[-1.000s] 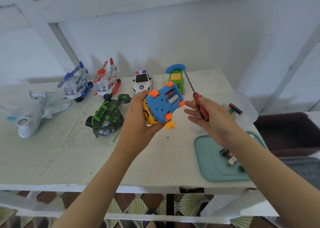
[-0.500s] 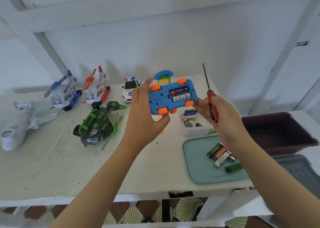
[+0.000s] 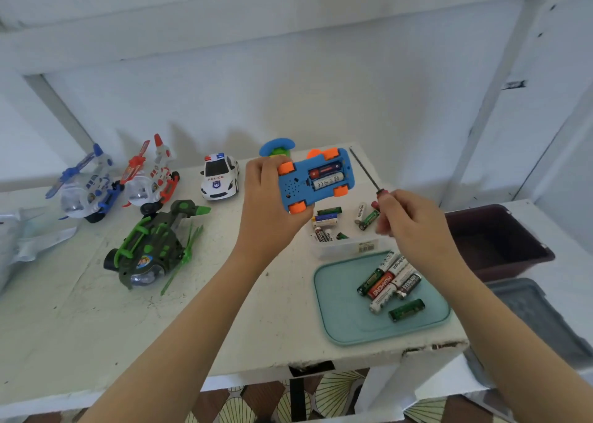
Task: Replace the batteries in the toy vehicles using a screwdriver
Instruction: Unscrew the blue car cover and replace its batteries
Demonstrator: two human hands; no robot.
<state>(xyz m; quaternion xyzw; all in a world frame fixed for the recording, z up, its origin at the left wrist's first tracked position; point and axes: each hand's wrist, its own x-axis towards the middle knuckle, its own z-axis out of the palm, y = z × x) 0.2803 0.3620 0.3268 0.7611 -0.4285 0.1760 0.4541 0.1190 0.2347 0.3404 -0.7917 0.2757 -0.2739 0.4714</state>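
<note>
**Car swung belly-up, right hand drawn off it**

Tilted a second ago, the small blue plastic toy car with orange wheels [image 3: 308, 182] is now turned so its flat underside faces the camera. The right fingers that were touching its right end half a second ago have pulled clear.

The left hand [image 3: 266, 198] grips the car by its left end, fingers curled round the body, and holds it in the air above the white painted desk [image 3: 96, 310]. The battery bay in the underside lies open with no cover in sight. Two cells [image 3: 325, 175] sit side by side in it, one dark with a red end, one white. A grid of small speaker holes shows to the left of the bay.

Just right of the car, the thin screwdriver with a red handle [image 3: 365, 172] points up and leftward, its tip close to the car's far right corner but apart from it. The right hand [image 3: 407, 226] is closed round the handle.

With the bay exposed, the unscrewing looks done. Whether these cells are old or fresh I cannot tell, so the next step is either lifting them out or refitting the cover.
</note>
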